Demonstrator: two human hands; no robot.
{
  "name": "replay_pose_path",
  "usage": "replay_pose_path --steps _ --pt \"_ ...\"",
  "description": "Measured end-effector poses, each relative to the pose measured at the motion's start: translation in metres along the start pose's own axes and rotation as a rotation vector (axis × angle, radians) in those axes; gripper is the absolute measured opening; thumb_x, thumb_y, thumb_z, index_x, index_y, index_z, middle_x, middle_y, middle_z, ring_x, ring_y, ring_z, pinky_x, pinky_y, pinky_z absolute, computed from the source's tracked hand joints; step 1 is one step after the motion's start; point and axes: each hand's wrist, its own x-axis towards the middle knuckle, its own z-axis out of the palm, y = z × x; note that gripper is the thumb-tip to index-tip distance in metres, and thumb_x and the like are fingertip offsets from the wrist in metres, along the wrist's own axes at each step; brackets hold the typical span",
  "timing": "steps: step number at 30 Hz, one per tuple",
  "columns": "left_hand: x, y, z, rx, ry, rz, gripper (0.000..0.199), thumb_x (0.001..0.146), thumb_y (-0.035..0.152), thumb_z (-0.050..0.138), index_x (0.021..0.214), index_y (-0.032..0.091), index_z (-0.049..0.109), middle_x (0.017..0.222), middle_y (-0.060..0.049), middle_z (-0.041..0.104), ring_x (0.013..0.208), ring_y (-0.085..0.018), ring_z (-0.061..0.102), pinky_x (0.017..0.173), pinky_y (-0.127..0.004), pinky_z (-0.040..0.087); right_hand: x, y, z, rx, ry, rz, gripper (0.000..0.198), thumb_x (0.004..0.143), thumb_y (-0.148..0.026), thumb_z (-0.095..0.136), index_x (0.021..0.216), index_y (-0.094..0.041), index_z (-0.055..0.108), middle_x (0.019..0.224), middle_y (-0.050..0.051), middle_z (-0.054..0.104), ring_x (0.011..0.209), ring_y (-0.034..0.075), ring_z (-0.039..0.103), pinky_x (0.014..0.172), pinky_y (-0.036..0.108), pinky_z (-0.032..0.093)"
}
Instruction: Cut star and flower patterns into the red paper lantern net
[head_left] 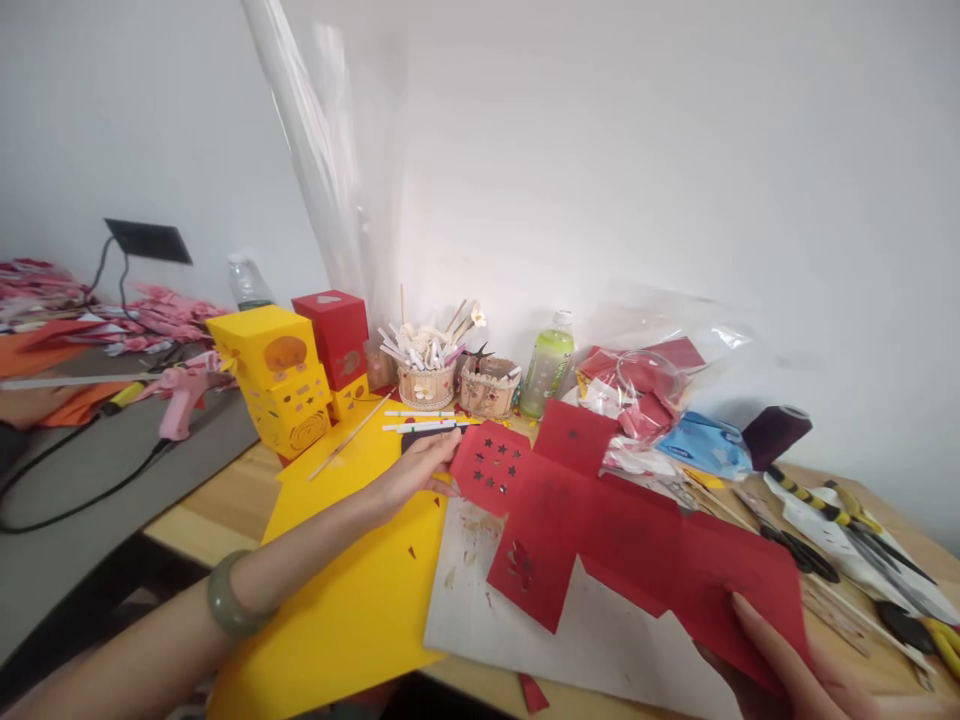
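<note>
A red paper box cutout (634, 535), unfolded flat in a cross shape, is held up between both hands. Small star holes pierce its left panel, and a larger cut pattern shows in the lower flap. My left hand (424, 465) pinches the left edge of the star panel. At the far right end, my right hand (787, 655) grips the last panel, thumb on top and fingers underneath. Below the cutout lies a whitish board (480, 590) with scraps on it. A large yellow paper sheet (337, 610) spreads under my left forearm.
Yellow boxes (274, 375) and a red box (330, 335) stand at left, near a pink glue gun (180, 395). Behind are a basket of sticks (425, 385) and a green bottle (547, 365). Black scissors (799, 550) and other tools lie at right. Another person's hand (34, 405) shows far left.
</note>
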Motion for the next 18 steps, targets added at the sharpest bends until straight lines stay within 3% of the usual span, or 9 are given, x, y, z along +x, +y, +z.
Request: replay_pose_path --steps 2,6,8,11,15,17,18 --pt "0.004 -0.007 0.003 0.05 -0.026 -0.037 0.045 0.097 0.047 0.032 0.118 0.014 0.055 0.107 -0.01 0.066 0.092 -0.021 0.066 0.07 -0.031 0.056 0.002 -0.009 0.008 0.096 -0.045 0.091 0.042 0.085 -0.045 0.052 0.117 -0.019 0.062 0.109 0.009 0.072 0.101 0.032 0.067 0.075 0.036 0.062" --pt "0.013 -0.022 0.005 0.261 -0.007 -0.049 0.03 0.092 0.033 0.055 0.115 0.014 0.054 0.11 -0.008 0.059 0.092 -0.019 0.061 0.078 -0.037 0.053 0.007 -0.026 0.015 0.264 -0.089 0.299 0.052 0.075 -0.05 0.063 0.115 -0.017 0.061 0.111 0.011 0.071 0.101 0.032 0.067 0.075 0.035 0.061" --pt "0.012 -0.024 0.005 0.389 0.06 0.018 0.031 0.091 0.03 0.056 0.118 0.015 0.053 0.117 -0.01 0.056 0.101 -0.022 0.058 0.088 -0.043 0.049 0.01 -0.026 0.014 0.153 -0.125 0.279 0.052 0.072 -0.052 0.064 0.111 -0.018 0.062 0.108 0.011 0.072 0.1 0.032 0.067 0.075 0.035 0.061" --pt "-0.001 -0.016 0.008 0.548 0.106 0.199 0.032 0.091 0.026 0.049 0.122 0.019 0.053 0.128 -0.011 0.051 0.119 -0.026 0.047 0.1 -0.046 0.04 0.016 -0.016 0.008 -0.153 -0.174 0.119 0.052 0.072 -0.054 0.061 0.11 -0.019 0.061 0.11 0.011 0.071 0.103 0.033 0.065 0.081 0.038 0.058" --pt "-0.029 -0.006 0.024 0.644 -0.162 0.484 0.025 0.093 0.027 0.045 0.104 0.021 0.066 0.115 -0.003 0.065 0.11 -0.019 0.057 0.102 -0.034 0.041 0.021 0.004 0.002 -0.412 -0.158 -0.074 0.055 0.072 -0.054 0.06 0.114 -0.019 0.058 0.108 0.012 0.071 0.098 0.032 0.067 0.082 0.042 0.056" --pt "-0.042 -0.008 0.036 0.678 -0.285 0.599 0.028 0.094 0.034 0.046 0.111 0.02 0.064 0.121 -0.004 0.063 0.115 -0.02 0.056 0.104 -0.032 0.04 0.022 0.012 0.0 -0.446 -0.117 -0.09 0.058 0.072 -0.057 0.056 0.115 -0.017 0.057 0.109 0.015 0.07 0.098 0.034 0.067 0.084 0.046 0.054" --pt "-0.047 -0.01 0.041 0.774 -0.331 0.725 0.034 0.096 0.035 0.042 0.118 0.017 0.06 0.125 -0.006 0.06 0.118 -0.021 0.054 0.104 -0.033 0.04 0.023 0.015 -0.001 -0.449 -0.098 -0.094 0.061 0.073 -0.059 0.054 0.117 -0.016 0.056 0.112 0.016 0.068 0.101 0.035 0.065 0.086 0.048 0.052"
